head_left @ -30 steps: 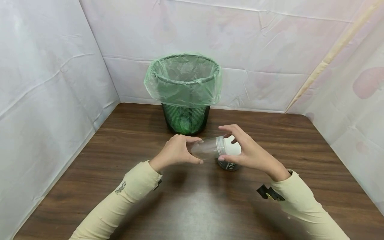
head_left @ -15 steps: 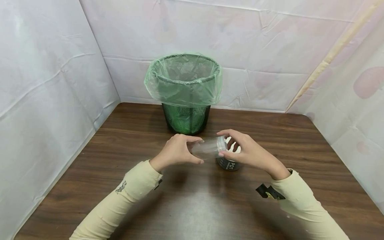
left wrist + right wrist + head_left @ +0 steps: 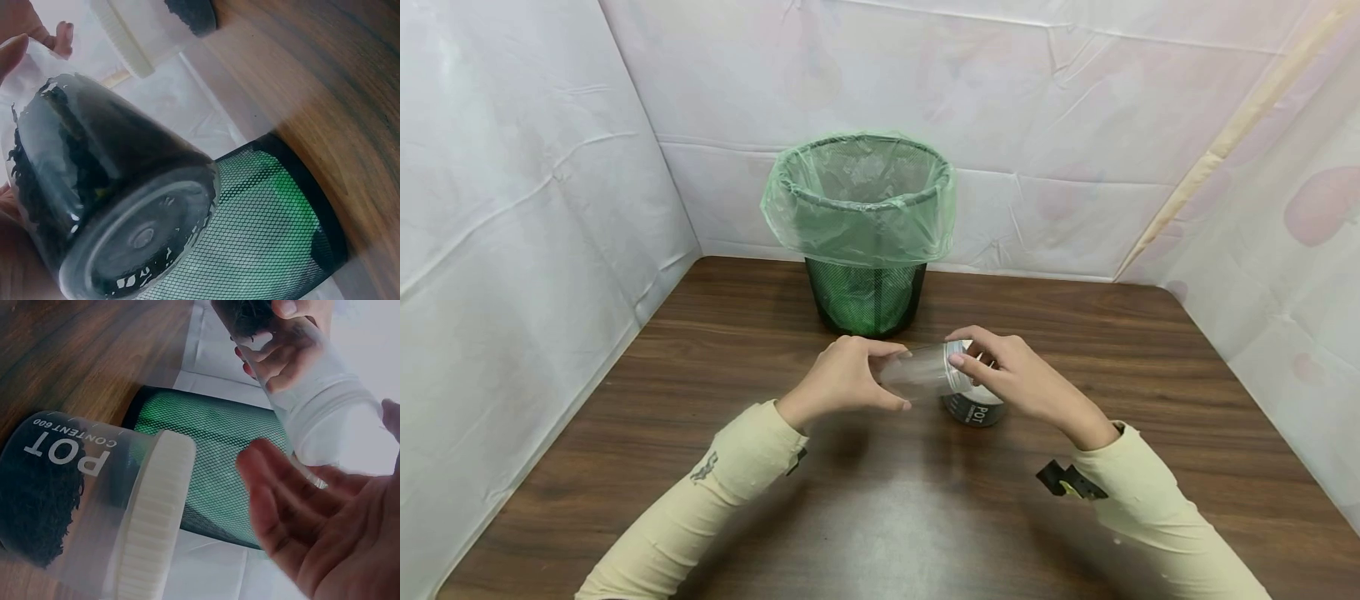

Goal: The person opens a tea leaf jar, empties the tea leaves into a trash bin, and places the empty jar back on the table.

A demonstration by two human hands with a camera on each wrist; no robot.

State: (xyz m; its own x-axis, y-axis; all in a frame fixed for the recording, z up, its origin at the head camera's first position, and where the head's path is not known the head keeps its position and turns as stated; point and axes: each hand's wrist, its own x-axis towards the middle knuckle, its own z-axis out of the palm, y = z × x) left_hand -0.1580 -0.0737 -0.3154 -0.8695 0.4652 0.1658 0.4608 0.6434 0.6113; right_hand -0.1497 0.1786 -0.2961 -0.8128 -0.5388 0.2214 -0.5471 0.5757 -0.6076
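Note:
My left hand (image 3: pixel 846 375) grips a clear jar (image 3: pixel 917 372) held tilted above the table, its neck pointing right. Dark shreds like loose tea leaves gather toward the jar's base in the left wrist view. At the neck end is a pale lid (image 3: pixel 953 382), where my right hand (image 3: pixel 1026 379) pinches with thumb and forefinger. The other right fingers curl beneath, apart from the lid in the right wrist view. Just behind the neck, a second clear pot (image 3: pixel 56 450) marked "POT", with a white ribbed lid (image 3: pixel 156 512) and dark shreds inside, stands on the table.
A black mesh bin (image 3: pixel 868 292) with a green plastic liner (image 3: pixel 857 237) stands at the back of the wooden table (image 3: pixel 737 317). White patterned sheets (image 3: pixel 1060 108) hang around the back and both sides.
My right thumb has moved up from the lid's lower edge to its upper side, and the fingers have drawn closer round it. The left hand and jar stay almost still.

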